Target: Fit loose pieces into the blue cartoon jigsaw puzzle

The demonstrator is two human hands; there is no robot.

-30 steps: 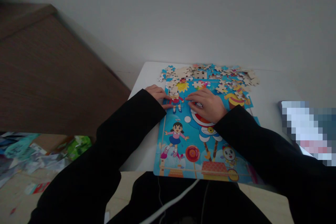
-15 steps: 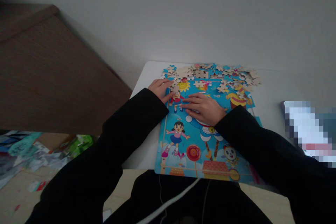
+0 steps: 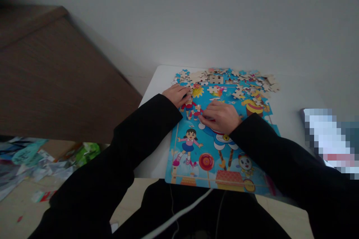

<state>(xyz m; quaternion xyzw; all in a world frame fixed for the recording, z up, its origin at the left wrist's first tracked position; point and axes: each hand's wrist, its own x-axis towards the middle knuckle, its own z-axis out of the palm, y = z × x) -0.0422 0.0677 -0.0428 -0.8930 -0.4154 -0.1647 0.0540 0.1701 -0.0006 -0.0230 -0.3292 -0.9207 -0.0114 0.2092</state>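
A blue cartoon jigsaw puzzle (image 3: 207, 145) lies on the small white table, filled with printed figures. At its upper left, my left hand (image 3: 177, 95) rests with fingers bent and drawn together beside the printed sun; whatever is under the fingertips is hidden. Over the puzzle's middle, my right hand (image 3: 221, 116) is curled, its thumb and fingers pressed together near a small red-clad figure. I cannot make out anything between them. Loose puzzle pieces (image 3: 215, 79) are heaped along the far edge, some face down, and several lie on the puzzle's upper part.
The white table (image 3: 151, 160) stands against a grey wall. A phone-like object with a blurred screen (image 3: 328, 134) is at the right. To the left are a brown wooden cabinet (image 3: 56, 82) and plastic bags (image 3: 86, 153) on the floor. A white cable (image 3: 179, 214) runs below the table edge.
My right hand's stretched fingers have curled in and drawn slightly right, uncovering a small red-clad figure. My left hand has shifted slightly right, and its fingers have bent together.
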